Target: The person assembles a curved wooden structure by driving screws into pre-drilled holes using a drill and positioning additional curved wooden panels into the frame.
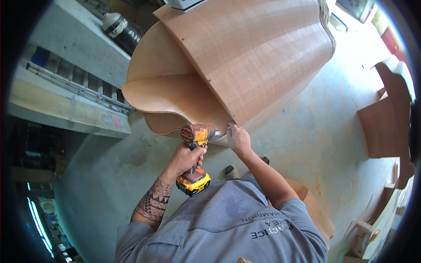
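In my left hand (185, 158) is a yellow and black cordless drill (200, 133), gripped by its handle with the battery at the bottom. Its nose points right, toward my right hand (239, 139). Closed fingers of that right hand press at the lower corner of a curved plywood panel (258, 52); whatever is between them is hidden. Small dark screw heads or holes run along the panel's left edge. Left of it, a wavy-edged plywood piece (171, 94) and a rounded plywood end (151, 57) belong to the same hollow wooden form.
A metal ladder (79, 85) lies on a ledge at the left. Above it stands a dark gas cylinder (123, 33) with a pale top. More cut plywood pieces (379, 127) are at the right. Another plywood sheet (313, 210) lies behind my right arm on the concrete floor (315, 144).
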### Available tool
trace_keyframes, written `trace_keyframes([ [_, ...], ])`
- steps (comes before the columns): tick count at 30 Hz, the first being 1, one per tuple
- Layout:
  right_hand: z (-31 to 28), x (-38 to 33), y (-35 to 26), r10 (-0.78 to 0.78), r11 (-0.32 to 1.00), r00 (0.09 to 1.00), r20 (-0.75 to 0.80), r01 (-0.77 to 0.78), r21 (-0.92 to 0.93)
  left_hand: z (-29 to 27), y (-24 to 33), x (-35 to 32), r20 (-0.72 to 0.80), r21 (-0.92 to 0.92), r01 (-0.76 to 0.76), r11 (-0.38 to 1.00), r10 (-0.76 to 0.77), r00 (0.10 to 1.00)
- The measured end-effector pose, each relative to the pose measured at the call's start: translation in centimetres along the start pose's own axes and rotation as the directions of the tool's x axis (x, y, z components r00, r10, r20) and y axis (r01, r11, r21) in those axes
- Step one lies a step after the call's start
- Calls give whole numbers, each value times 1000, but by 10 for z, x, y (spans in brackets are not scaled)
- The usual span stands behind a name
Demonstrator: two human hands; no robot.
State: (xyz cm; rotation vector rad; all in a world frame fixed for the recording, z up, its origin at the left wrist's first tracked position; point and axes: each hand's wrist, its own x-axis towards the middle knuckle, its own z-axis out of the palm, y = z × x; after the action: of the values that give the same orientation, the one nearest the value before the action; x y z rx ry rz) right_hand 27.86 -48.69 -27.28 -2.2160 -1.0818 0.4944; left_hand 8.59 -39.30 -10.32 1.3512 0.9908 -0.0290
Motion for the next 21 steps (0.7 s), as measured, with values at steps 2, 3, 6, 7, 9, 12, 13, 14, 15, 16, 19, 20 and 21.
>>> trace_keyframes([
  [2,7,-1,-2,38,983,989,-144,-11,183,-6,-13,-10,18,35,-38,999,37,999],
  [3,11,-1,-3,23,988,991,-133,-2,157,-8,-20,-13,14,-9,-37,999,37,999],
  [6,19,-3,-10,109,980,974,-200,-72,185,-13,-45,-19,-23,-23,-73,997,72,997],
  [7,20,-3,-11,127,978,964,-236,-82,191,-14,-55,-21,-27,-51,-71,996,70,997],
  [9,19,-1,-10,135,980,956,-261,-89,179,-14,-75,-23,-39,-115,-116,987,112,993],
  [12,20,0,-10,109,988,949,-296,-69,142,-13,-106,-27,-68,-188,-135,973,125,990],
  [13,17,0,-13,168,971,953,-251,-116,208,-12,-113,-29,-70,-206,-133,969,121,990],
  [14,15,-1,-17,224,948,953,-203,-165,272,-11,-120,-31,-72,-197,-142,970,130,989],
  [15,17,-1,-17,217,952,956,-197,-163,258,-10,-126,-32,-74,-187,-152,971,140,987],
  [16,21,-2,-14,335,877,929,-161,-244,415,-8,-132,-31,-75,-202,-154,967,142,987],
  [19,25,3,1,534,555,845,18,-366,747,1,-149,-24,-58,-181,-138,974,130,990],
  [20,26,5,8,588,281,792,165,-392,876,4,-153,-21,-72,-195,-141,971,129,989],
  [21,27,4,14,589,293,792,160,-393,871,8,-156,-18,-86,-209,-144,967,129,988],
])
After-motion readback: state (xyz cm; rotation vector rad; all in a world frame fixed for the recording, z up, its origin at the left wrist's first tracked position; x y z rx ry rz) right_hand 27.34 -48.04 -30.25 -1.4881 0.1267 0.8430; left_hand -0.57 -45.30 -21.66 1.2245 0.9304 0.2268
